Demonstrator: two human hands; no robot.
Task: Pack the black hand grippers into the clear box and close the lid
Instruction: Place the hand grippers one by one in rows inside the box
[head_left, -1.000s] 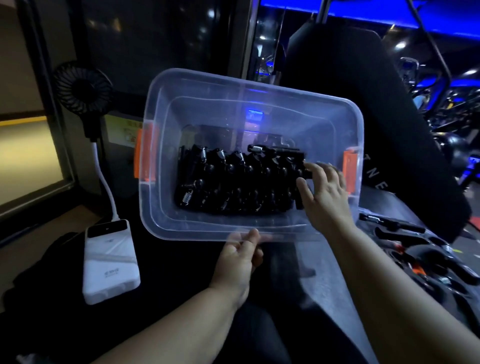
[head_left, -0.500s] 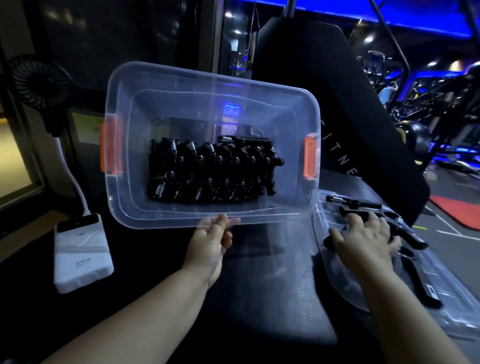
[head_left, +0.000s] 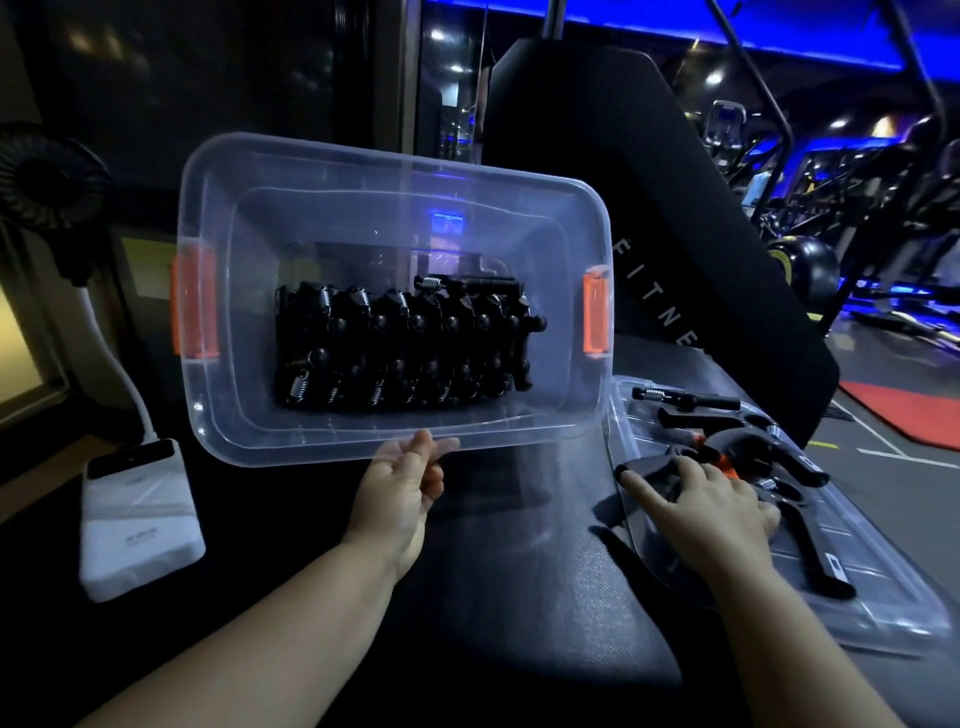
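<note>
Far left, a black round-grilled fan (head_left: 49, 179) is cut off by the frame edge, and a white curved stalk runs from it down to a white, glossy-topped power bank (head_left: 137, 519) lying flat on the dark tabletop (head_left: 519, 597), which has a fine pebbled texture. Next comes the clear box (head_left: 395, 174), a rounded rectangle of see-through plastic with an orange latch (head_left: 195, 306) on the left end and another (head_left: 596, 312) on the right. It's tipped up so its open mouth faces the camera. Inside, the black hand grippers (head_left: 405, 353) sit packed in a tight row against the bottom, silver coil springs catching the light, and one more lies crosswise on top. In that dark mass you can't count them. The left hand (head_left: 402, 493) pinches the box's near rim, thumb on one side and fingers (head_left: 434, 449) on the other. Over to the right, the clear lid (head_left: 893, 616) lies flat on the tabletop, ribbed and glossy, its far corner lost at the frame edge. On it lie several loose grippers (head_left: 685, 401) in a dark jumble of curved handles. The right hand (head_left: 711, 509) is down on that pile, thumb stretched out to the left and fingers bent over a black handle beside an orange part. Whether they've actually closed on it is hard to make out.
</note>
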